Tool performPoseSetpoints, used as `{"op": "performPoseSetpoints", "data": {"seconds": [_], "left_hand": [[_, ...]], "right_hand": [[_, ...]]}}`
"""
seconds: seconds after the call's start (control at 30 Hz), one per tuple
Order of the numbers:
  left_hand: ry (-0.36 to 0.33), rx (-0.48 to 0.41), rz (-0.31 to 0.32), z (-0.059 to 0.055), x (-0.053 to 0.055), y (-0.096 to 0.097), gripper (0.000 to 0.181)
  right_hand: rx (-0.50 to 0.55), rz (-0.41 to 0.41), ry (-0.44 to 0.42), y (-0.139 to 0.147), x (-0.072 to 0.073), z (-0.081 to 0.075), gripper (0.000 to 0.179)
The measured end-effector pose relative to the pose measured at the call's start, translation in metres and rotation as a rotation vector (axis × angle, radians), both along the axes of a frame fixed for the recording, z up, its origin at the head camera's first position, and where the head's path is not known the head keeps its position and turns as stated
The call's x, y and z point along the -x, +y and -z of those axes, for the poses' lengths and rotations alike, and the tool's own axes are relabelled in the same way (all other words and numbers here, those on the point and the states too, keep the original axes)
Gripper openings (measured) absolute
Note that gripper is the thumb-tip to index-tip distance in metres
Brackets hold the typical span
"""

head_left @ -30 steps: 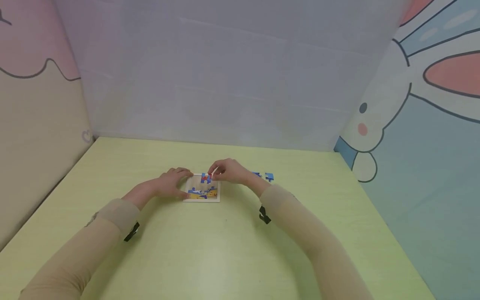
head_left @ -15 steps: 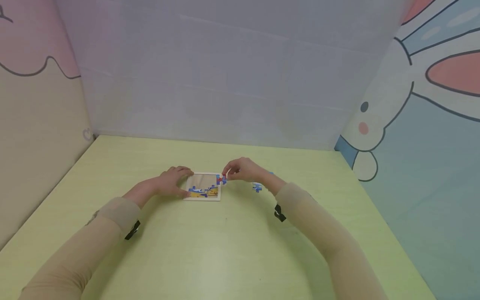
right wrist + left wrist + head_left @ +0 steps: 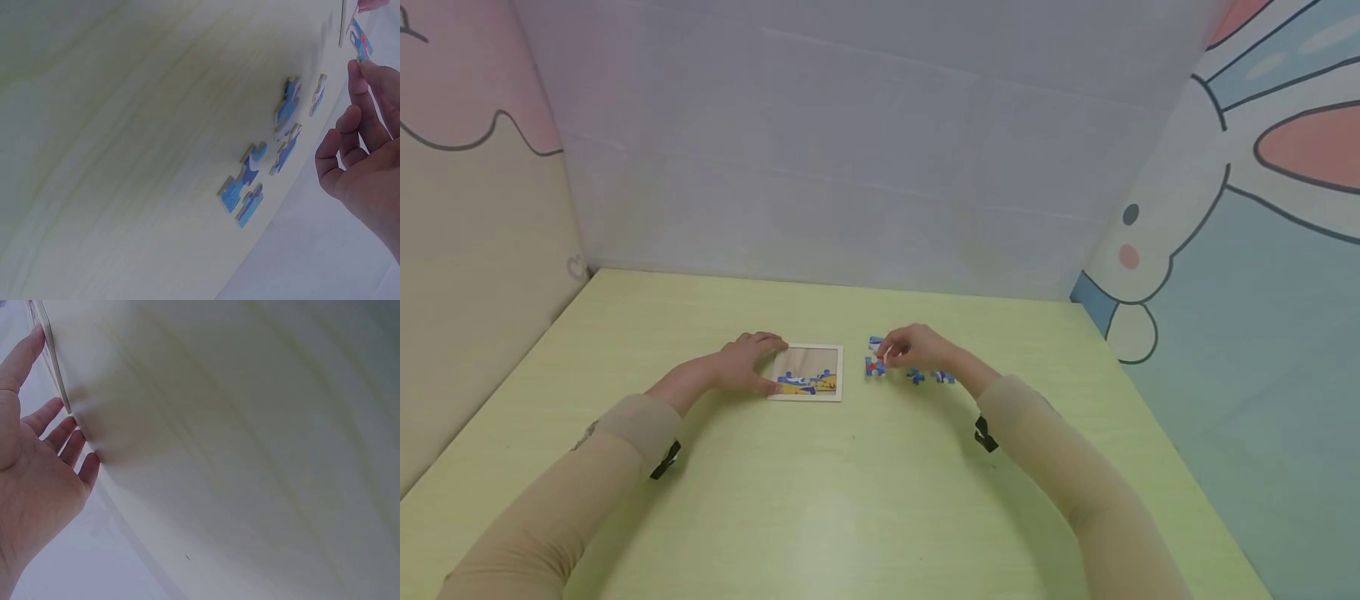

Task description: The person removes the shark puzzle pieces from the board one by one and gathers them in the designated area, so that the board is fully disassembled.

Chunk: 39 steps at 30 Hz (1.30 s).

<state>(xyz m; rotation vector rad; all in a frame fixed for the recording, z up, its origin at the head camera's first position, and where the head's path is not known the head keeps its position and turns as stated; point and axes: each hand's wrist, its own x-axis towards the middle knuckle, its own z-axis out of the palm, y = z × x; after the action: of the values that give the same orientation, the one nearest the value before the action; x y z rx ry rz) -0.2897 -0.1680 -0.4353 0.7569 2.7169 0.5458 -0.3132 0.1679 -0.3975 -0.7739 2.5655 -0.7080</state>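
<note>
My left hand [image 3: 739, 367] rests at the left side of a small wooden puzzle tray [image 3: 839, 375]. Its thumb touches the near left corner and its fingers the far left corner, as the left wrist view also shows along the tray's edge [image 3: 57, 375]. Joined yellow and blue pieces [image 3: 805, 384] fill the near part of the tray; bare wood shows behind them. To the tray's right, my right hand [image 3: 917, 347] pinches a red and blue jigsaw piece [image 3: 872, 367] between thumb and fingertips. The right wrist view shows that piece [image 3: 360, 41] tilted.
Several loose blue and white jigsaw pieces [image 3: 915, 377] lie on the pale yellow-green table [image 3: 820, 483] under and around my right hand. One blue and white piece [image 3: 875, 342] lies just behind the held piece. A light cloth wall [image 3: 850, 167] stands along the table's back edge.
My right hand has carried the red and blue jigsaw piece from above the tray to the right, past the tray's edge. The left hand has stayed at the tray.
</note>
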Motion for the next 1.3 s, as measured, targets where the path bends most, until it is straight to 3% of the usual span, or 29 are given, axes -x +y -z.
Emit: {"op": "performPoseSetpoints", "data": {"seconds": [0.4,0.9,1.3], "left_hand": [[0.002,0.002,0.002,-0.001,-0.002,0.0,0.076],[-0.006,-0.002,-0.005,-0.001,-0.003,0.001,0.076],[-0.004,0.003,-0.006,0.001,-0.001,0.0,0.077]], "right_hand": [[0.046,0.041,-0.017,0.01,0.003,0.019,0.014],[0.041,0.085,0.046,0.006,0.002,0.031,0.01],[0.058,0.083,0.128,-0.003,-0.004,0.019,0.021]]}}
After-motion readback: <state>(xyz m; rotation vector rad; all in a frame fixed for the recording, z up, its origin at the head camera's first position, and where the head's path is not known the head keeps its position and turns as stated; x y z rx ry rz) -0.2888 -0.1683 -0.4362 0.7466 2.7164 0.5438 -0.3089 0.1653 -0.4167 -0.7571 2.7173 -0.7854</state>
